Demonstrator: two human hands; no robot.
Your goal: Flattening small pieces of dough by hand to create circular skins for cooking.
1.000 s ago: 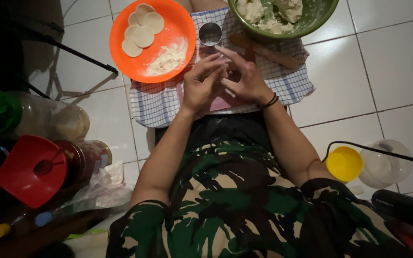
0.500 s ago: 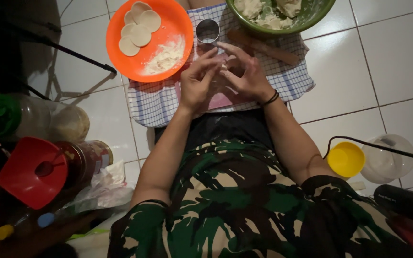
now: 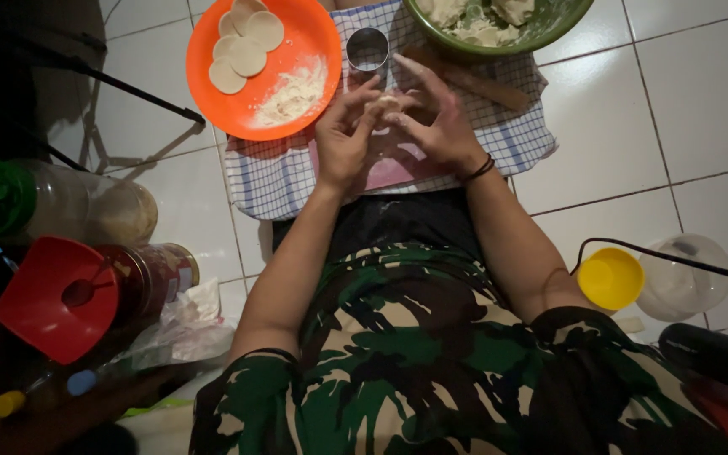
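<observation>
Since a moment ago the two hands have drawn a little closer together over the checked cloth (image 3: 288,181), and the fingers have curled further around the small piece of dough (image 3: 388,104) between them. To judge by that, the pinching or folding of this one piece is well under way but not finished, since it has not joined the others on the plate.

The left hand (image 3: 343,139) has its thumb and first fingers nearly closed, their tips touching the dough from the left. The right hand (image 3: 440,126) is less closed: its fingers arch over the piece from the right and its fingertips meet it from above. How much of the dough each grip covers I cannot tell, because the fingers hide most of it. The piece is held just above a pink board (image 3: 385,173) lying on the cloth, which is spread on the tiled floor (image 3: 634,126).

Just beyond the grip stands a round metal cutter (image 3: 367,49). Beyond and left of the grip is an orange plate (image 3: 297,114) with pale dough discs (image 3: 246,46) and a heap of flour (image 3: 297,88). Beyond and right is a green bowl (image 3: 499,44) of dough, with a wooden rolling pin (image 3: 473,82) beside it.
</observation>
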